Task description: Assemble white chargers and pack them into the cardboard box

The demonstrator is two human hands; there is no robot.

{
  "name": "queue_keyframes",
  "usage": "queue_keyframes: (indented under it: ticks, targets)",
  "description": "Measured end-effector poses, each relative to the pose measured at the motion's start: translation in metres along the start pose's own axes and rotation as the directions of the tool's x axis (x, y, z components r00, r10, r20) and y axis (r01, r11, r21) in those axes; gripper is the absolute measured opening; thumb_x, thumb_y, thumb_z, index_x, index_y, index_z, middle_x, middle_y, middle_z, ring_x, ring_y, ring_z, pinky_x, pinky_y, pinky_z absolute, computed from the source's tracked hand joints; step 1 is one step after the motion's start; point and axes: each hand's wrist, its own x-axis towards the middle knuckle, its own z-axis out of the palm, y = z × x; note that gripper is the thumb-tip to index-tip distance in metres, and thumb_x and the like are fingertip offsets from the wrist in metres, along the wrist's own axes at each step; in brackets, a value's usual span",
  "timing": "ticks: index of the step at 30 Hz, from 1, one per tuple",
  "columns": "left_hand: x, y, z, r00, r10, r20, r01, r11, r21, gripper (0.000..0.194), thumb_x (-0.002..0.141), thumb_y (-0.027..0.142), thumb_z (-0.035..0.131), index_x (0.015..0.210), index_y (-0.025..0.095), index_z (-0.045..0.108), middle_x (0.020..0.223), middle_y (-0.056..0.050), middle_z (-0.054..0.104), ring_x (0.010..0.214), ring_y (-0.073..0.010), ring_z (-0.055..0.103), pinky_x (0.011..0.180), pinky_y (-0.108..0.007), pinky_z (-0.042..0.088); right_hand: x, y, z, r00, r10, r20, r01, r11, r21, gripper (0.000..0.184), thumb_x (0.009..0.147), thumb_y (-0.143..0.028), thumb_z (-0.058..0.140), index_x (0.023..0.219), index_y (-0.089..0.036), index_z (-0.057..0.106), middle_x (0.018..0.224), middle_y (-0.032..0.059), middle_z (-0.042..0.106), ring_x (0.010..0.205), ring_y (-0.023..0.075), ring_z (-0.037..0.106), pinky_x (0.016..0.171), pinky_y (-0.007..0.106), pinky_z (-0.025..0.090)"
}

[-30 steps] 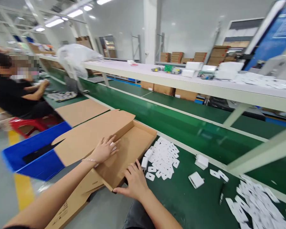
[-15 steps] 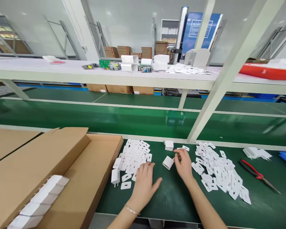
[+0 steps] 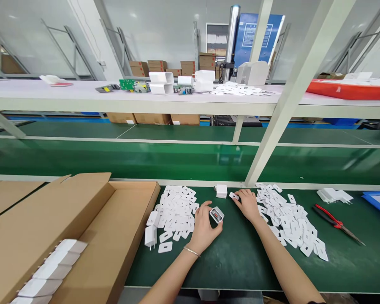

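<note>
My left hand point(image 3: 205, 226) grips a small white charger body point(image 3: 216, 214), its open end turned up at me. My right hand point(image 3: 248, 204) lies on the green mat with its fingertips pinching a small white flat piece point(image 3: 233, 196). A second white charger body point(image 3: 221, 191) stands just behind both hands. One pile of white flat pieces point(image 3: 177, 209) lies left of my left hand, another pile point(image 3: 288, 217) right of my right hand. A white charger with prongs point(image 3: 150, 235) stands at the left pile's near edge.
An open cardboard box point(image 3: 82, 236) at the left holds a row of white chargers point(image 3: 44, 276). Red-handled pliers point(image 3: 335, 223) lie on the mat at the right, with more white parts point(image 3: 332, 195) behind them. A slanted white frame post point(image 3: 285, 105) rises behind the mat; a shelf carries boxes and parts.
My view swung from the cardboard box to the mat. My left hand has picked up the charger body that lay between the piles; my right hand moved a little back to a flat piece.
</note>
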Motion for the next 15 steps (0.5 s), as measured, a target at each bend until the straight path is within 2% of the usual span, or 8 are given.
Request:
queue_keyframes:
  ticks: [4,7,9,11,15]
  targets:
    - [-0.011,0.023,-0.029,1.0,0.021,-0.01,-0.023,0.929,-0.37,0.044,0.088,0.015,0.064,0.123,0.027,0.039,0.149,-0.016,0.053,0.144,-0.0298,0.053,0.111,-0.054,0.047,-0.02,-0.043,-0.007,0.997,0.004,-0.081,0.009,0.987,0.16,0.017,0.099,-0.034,0.058,0.102,-0.022,0.07,0.101,0.0081,0.074,0.1,0.0281,0.064,0.091,0.043,0.046]
    - [-0.017,0.04,-0.045,0.998,0.063,-0.026,-0.067,0.838,-0.542,0.049,0.087,0.01,0.063,0.124,0.028,0.036,0.136,-0.012,0.06,0.133,-0.0261,0.059,0.106,-0.049,0.05,-0.039,-0.092,-0.025,0.992,-0.01,-0.125,0.047,0.953,0.3,0.016,0.102,-0.032,0.053,0.103,-0.024,0.067,0.1,0.0052,0.071,0.099,0.0237,0.064,0.09,0.039,0.051]
    - [-0.021,0.047,-0.051,0.997,0.052,-0.048,-0.07,0.823,-0.564,0.049,0.086,0.011,0.065,0.123,0.028,0.038,0.122,-0.008,0.06,0.118,-0.0236,0.062,0.099,-0.043,0.052,-0.052,-0.124,-0.041,0.987,0.002,-0.16,0.08,0.859,0.506,0.011,0.101,-0.028,0.057,0.103,-0.024,0.068,0.096,0.0041,0.068,0.095,0.0227,0.063,0.085,0.037,0.052]
    - [-0.026,0.051,-0.053,0.998,0.01,-0.059,-0.039,0.854,-0.519,0.049,0.088,0.014,0.065,0.128,0.028,0.041,0.117,-0.006,0.056,0.108,-0.022,0.061,0.093,-0.039,0.053,-0.064,-0.15,-0.057,0.987,-0.008,-0.158,0.098,0.812,0.576,0.01,0.099,-0.025,0.062,0.105,-0.026,0.07,0.095,0.003,0.067,0.093,0.0219,0.062,0.081,0.036,0.052]
    - [-0.033,0.052,-0.056,0.997,-0.029,-0.069,-0.001,0.918,-0.396,0.05,0.095,0.018,0.059,0.141,0.029,0.041,0.128,-0.01,0.048,0.115,-0.0243,0.057,0.097,-0.041,0.052,-0.083,-0.178,-0.071,0.977,-0.073,-0.201,0.163,0.863,0.479,0.018,0.096,-0.024,0.071,0.113,-0.028,0.074,0.096,0.0042,0.064,0.092,0.0228,0.06,0.078,0.037,0.052]
